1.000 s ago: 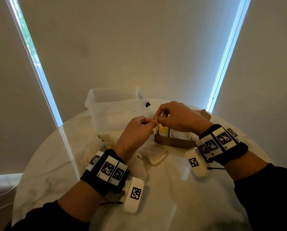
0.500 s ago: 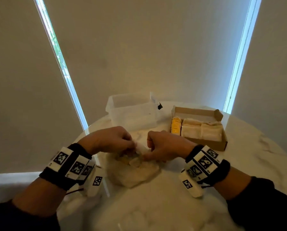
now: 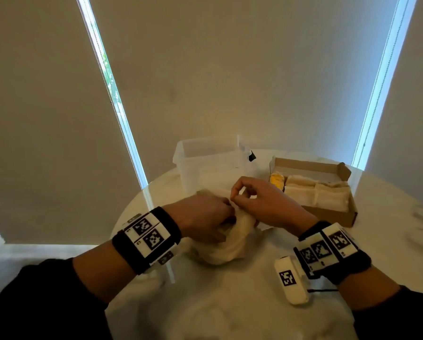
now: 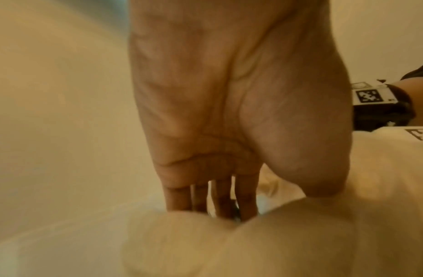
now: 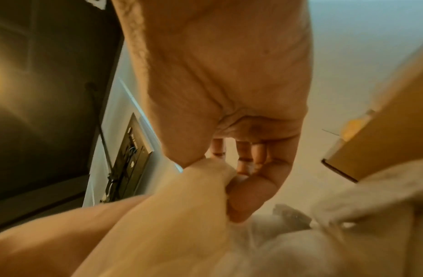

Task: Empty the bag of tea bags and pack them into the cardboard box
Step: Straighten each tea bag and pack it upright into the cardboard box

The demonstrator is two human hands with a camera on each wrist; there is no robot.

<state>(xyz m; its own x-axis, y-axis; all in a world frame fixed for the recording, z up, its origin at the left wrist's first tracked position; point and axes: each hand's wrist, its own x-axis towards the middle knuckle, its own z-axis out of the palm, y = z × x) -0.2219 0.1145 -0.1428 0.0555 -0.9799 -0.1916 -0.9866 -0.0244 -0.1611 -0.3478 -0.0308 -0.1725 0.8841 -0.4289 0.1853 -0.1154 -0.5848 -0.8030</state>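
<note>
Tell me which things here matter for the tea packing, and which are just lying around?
Part of the job:
bag, gripped by left hand and right hand
cardboard box
tea bags inside it

Just lying about:
clear plastic tub

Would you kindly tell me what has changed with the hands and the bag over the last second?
A second ago both hands pinched something small, raised in front of the cardboard box. They came down onto the bag: the left hand now grips its bunched side, and the right hand pinches its top edge. The cardboard box, with tea bags packed in a row, and the clear tub appear unmoved.
</note>
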